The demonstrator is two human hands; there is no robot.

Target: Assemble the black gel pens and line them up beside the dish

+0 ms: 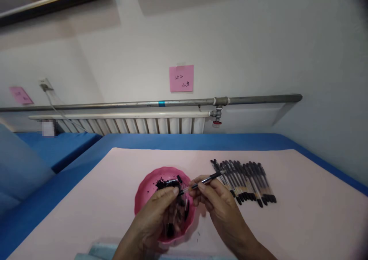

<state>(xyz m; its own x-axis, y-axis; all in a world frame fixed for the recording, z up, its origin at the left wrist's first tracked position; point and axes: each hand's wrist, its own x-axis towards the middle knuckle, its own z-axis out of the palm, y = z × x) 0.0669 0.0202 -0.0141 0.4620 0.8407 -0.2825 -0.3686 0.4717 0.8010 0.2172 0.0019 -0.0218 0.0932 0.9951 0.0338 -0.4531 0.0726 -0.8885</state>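
Over the right part of a pink scalloped bowl, both my hands meet on one pen with a clear barrel, a black grip and a tip slanting up to the right. My left hand pinches its black rear end between thumb and fingers. The fingers of my right hand are closed round the barrel. Inside the bowl lie small black parts and longer black and clear pen pieces, partly hidden by my left hand. To the right, several black-capped pens lie side by side.
A pink sheet covers the blue table. Behind it are a white radiator, a metal pipe and a red-handled valve. A pink note hangs on the wall. Light blue fabric shows at left.
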